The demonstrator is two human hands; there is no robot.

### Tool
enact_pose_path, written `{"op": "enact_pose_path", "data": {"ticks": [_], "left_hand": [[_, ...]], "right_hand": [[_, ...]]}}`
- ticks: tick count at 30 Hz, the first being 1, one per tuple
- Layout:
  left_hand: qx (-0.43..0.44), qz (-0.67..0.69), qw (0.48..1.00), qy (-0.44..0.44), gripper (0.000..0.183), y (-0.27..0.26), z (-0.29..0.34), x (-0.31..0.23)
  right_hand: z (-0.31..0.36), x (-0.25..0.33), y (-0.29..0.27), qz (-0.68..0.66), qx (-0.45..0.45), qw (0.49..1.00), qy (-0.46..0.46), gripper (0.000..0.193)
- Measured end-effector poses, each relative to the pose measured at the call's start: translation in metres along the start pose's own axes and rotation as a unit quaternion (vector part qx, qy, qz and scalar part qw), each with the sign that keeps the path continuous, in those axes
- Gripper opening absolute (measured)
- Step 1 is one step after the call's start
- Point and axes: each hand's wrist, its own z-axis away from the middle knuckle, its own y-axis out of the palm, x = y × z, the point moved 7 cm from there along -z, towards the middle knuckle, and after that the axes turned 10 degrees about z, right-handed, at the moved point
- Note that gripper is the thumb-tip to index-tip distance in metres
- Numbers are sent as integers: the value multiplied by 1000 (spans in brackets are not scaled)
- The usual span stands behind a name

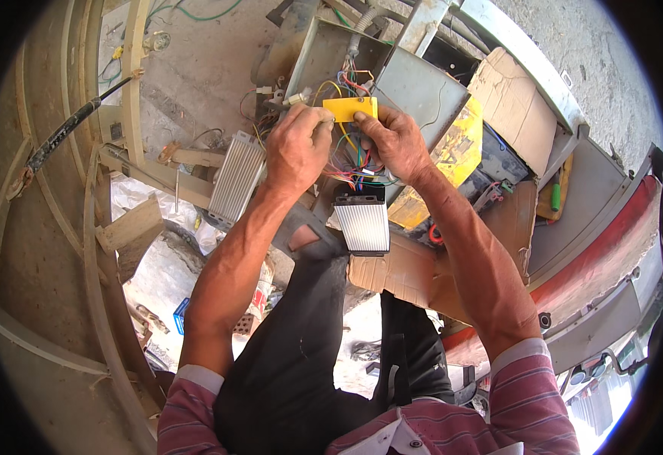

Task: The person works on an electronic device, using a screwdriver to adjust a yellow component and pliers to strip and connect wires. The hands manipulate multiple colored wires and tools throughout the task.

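Observation:
A flat yellow rectangular piece (352, 111) is held up over a bundle of coloured wires (354, 163). My right hand (399, 144) grips its right end, thumb on the face. My left hand (299, 148) is closed, its thumb and finger pinched at the left end; the fingertips are partly hidden. Just below the hands lies a finned silver controller box (365, 225), with wires running from its dark top end. White plug connectors (299, 98) hang on wires beyond my left hand. A second finned metal box (237, 178) lies left of my left forearm.
An open grey metal compartment (324, 64) with a wire conduit stands beyond the hands. Cardboard (517, 98), a yellow painted panel (460, 144) and a green-handled tool (556, 193) are to the right. Tan metal frame bars (133, 83) rise at left. My legs are below.

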Motion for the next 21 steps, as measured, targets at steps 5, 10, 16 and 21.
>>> {"op": "enact_pose_path", "data": {"ticks": [5, 10, 16, 21], "left_hand": [[3, -7, 1000, -11, 14, -2, -1, -1], [13, -38, 999, -13, 11, 4, -1, 2], [4, -7, 1000, -1, 11, 4, 0, 1], [-6, 9, 999, -37, 11, -2, 1, 3]], "right_hand": [[0, 1, 1, -14, 6, 1000, 8, 37], [1, 1, 0, -19, 4, 1000, 6, 37], [0, -2, 0, -13, 0, 1000, 7, 37], [-1, 0, 2, -23, 1, 1000, -7, 38]]}}
